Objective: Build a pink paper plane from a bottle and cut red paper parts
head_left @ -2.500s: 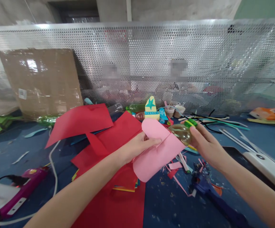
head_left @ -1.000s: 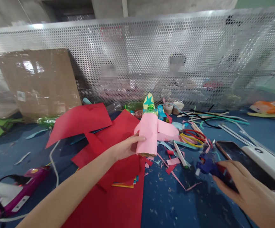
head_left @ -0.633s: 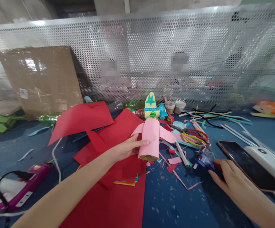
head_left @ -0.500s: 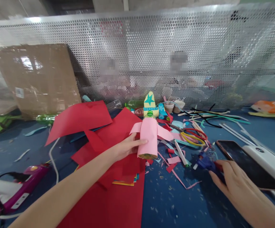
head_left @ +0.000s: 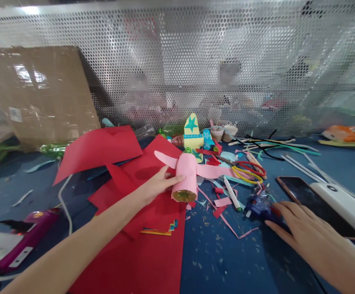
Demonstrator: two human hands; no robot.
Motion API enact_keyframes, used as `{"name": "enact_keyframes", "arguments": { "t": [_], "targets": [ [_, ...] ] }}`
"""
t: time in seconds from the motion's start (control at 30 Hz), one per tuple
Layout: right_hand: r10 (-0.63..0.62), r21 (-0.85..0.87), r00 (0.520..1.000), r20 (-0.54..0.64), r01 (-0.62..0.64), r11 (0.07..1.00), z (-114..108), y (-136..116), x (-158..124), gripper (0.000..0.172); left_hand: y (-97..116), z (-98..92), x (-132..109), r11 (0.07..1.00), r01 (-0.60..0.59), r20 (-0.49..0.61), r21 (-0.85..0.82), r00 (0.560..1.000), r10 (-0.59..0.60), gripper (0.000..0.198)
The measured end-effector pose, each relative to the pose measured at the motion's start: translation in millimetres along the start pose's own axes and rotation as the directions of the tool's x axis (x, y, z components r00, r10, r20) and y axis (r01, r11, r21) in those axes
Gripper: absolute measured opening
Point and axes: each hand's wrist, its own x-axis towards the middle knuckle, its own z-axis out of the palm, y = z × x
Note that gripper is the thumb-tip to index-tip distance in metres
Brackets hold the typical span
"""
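My left hand (head_left: pixel 160 183) is closed around the side of a bottle wrapped in pink paper (head_left: pixel 186 173). Its open-looking base faces me, and a green neck points away. Pink paper wings (head_left: pixel 210 170) stick out on both sides. On the right, my right hand (head_left: pixel 301 232) curls over the handle of a dark blue glue gun (head_left: pixel 260 206) low over the table, thumb on one side and fingers on the other. The palm hides part of its handle. Beyond the pink bottle stands a yellow paper rocket shape with blue stars (head_left: pixel 192 136).
Red paper sheets (head_left: pixel 152 253) spread beneath the left arm. Scissors (head_left: pixel 247 169), a white marker (head_left: pixel 232 194) and paper scraps lie mid-table. A phone (head_left: pixel 312 204) and white power bank (head_left: pixel 339 208) sit at right, a purple power strip (head_left: pixel 30 237) at left. Perforated metal panel (head_left: pixel 177 69) stands behind.
The pink bottle has tipped and turned a little in my left hand, showing more of its base and the left wing spread outward. My right hand stays at the glue gun, its fingers slightly straighter.
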Motion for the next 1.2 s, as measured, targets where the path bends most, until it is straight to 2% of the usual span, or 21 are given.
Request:
{"name": "enact_keyframes", "arguments": {
  "t": [0.13,0.27,0.4,0.53,0.63,0.73,0.77,0.8,0.87,0.9,0.93,1.0,1.2],
  "targets": [
    [-0.055,0.055,0.995,0.078,0.051,0.997,-20,-4,18,0.046,-3,-4.0,-1,0.984,-0.016,-0.168,0.18,0.985,0.046,0.096],
    [-0.024,0.13,1.0,-0.013,0.026,0.991,-18,-13,39,0.055,-3,-5.9,-4,0.969,0.0,-0.185,0.248,0.982,0.048,0.096],
    [-0.139,0.211,0.99,-0.018,0.139,0.967,-16,-27,62,0.05,-10,-7.9,-4,0.955,-0.037,-0.22,0.294,0.97,0.105,0.078],
    [-0.181,0.332,0.982,-0.046,0.186,0.925,-12,-46,73,0.04,-21,-11.6,-11,0.905,-0.204,-0.169,0.372,0.944,0.282,0.048],
    [-0.247,0.429,0.965,-0.091,0.262,0.864,-2,-57,70,0.037,-26,-14.2,-27,0.745,-0.367,-0.033,0.557,0.887,0.461,0.023],
    [-0.299,0.456,0.943,-0.149,0.334,0.825,6,-63,65,0.034,-27,-16.4,-44,0.417,-0.431,0.131,0.8,0.804,0.58,0.015],
    [-0.299,0.455,0.939,-0.172,0.345,0.821,7,-63,63,0.033,-26,-17.2,-48,0.296,-0.394,0.159,0.87,0.793,0.588,0.018],
    [-0.291,0.453,0.936,-0.199,0.351,0.82,7,-63,62,0.032,-26,-18.2,-51,0.189,-0.325,0.163,0.927,0.799,0.578,0.021],
    [-0.27,0.449,0.932,-0.243,0.355,0.82,7,-62,60,0.033,-27,-20.5,-54,0.041,-0.129,0.089,0.991,0.854,0.512,0.034],
    [-0.261,0.445,0.93,-0.258,0.355,0.822,7,-61,59,0.033,-27,-21.9,-54,0.002,-0.034,0.029,0.999,0.885,0.464,0.042],
    [-0.257,0.442,0.93,-0.264,0.353,0.825,8,-60,58,0.033,-28,-23.3,-53,-0.017,0.042,-0.031,0.999,0.907,0.42,0.047],
    [-0.256,0.433,0.933,-0.252,0.345,0.833,10,-59,55,0.033,-29,-26.1,-51,-0.022,0.111,-0.096,0.994,0.93,0.355,0.05],
    [-0.271,0.443,0.941,-0.204,0.336,0.831,23,-58,48,0.032,-23,-34.9,-48,-0.018,0.087,-0.076,0.996,0.937,0.341,0.052]
  ]
}}
